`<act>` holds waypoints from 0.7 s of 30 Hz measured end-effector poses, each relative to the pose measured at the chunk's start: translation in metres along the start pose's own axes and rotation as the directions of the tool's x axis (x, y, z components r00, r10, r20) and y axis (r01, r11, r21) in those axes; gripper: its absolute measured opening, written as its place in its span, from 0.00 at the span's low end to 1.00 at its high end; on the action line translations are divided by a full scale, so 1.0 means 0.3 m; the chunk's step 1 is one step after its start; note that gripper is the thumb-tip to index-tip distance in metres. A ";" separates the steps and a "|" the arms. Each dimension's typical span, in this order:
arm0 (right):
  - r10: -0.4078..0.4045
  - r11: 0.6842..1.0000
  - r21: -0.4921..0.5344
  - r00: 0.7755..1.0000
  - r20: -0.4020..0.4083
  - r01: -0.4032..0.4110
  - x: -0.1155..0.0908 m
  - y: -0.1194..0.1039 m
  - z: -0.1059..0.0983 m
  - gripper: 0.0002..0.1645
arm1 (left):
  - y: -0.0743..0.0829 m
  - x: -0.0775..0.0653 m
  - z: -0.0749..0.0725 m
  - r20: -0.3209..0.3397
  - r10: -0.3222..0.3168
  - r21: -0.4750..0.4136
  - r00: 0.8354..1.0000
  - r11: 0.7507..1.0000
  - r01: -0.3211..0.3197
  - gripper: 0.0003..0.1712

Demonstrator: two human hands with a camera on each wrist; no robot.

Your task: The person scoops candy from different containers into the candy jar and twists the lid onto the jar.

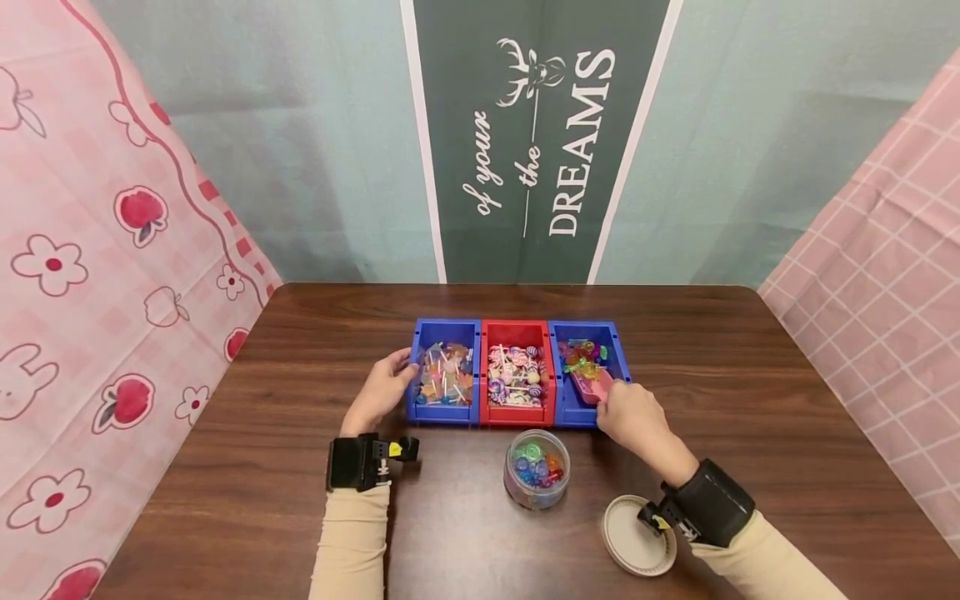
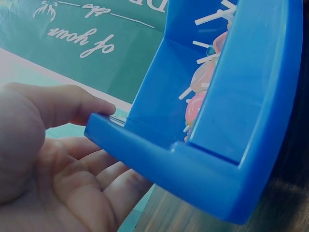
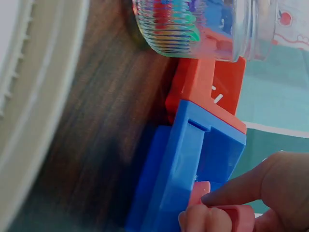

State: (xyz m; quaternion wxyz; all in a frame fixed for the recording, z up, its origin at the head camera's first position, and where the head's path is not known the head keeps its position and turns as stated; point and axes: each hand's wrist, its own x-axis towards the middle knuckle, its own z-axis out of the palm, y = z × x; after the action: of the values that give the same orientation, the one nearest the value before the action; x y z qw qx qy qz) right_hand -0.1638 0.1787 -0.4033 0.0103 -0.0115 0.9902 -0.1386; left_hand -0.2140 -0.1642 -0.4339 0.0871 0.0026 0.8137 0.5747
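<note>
My left hand point(image 1: 378, 392) grips the outer side wall of the left blue bin point(image 1: 411, 408), thumb over the rim and fingers along the outside. That bin holds candies on white sticks point(image 1: 446, 375). In the right blue bin point(image 1: 581, 414), my right hand point(image 1: 636, 412) holds a pink scoop point(image 1: 591, 387) by its handle. The scoop's front lies among colourful translucent candies point(image 1: 583, 354); in the right wrist view the fingers curl round the pink handle point(image 3: 244, 217). A clear jar point(image 1: 537, 498) with colourful candies inside stands uncovered in front of the bins.
Between the blue bins sits a red bin point(image 1: 517, 417) of striped lollipops, joined edge to edge with them. A round pale lid point(image 1: 633, 546) lies near my right forearm. A green curtain point(image 1: 517, 258) hangs behind the brown table point(image 1: 337, 325).
</note>
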 end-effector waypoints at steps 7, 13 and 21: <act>-0.012 0.999 0.030 0.999 -0.046 0.013 -0.008 0.021 0.030 0.14 | 0.001 0.000 0.002 -0.003 -0.007 -0.002 1.000 1.000 0.007 0.27; -0.035 0.998 0.049 0.992 -0.124 0.041 -0.015 0.025 0.048 0.13 | 0.003 -0.003 0.000 0.002 -0.014 0.008 1.000 1.000 0.014 0.27; -0.035 0.998 0.051 0.987 -0.160 0.044 -0.022 0.026 0.053 0.14 | 0.003 -0.005 -0.001 0.003 -0.021 0.013 1.000 1.000 0.021 0.27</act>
State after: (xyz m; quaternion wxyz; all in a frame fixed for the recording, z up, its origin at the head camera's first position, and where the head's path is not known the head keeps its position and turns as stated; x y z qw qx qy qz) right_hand -0.1570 0.1821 -0.4207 -0.0710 -0.0197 0.9834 -0.1659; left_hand -0.2127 -0.1642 -0.4327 0.0944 -0.0042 0.8173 0.5683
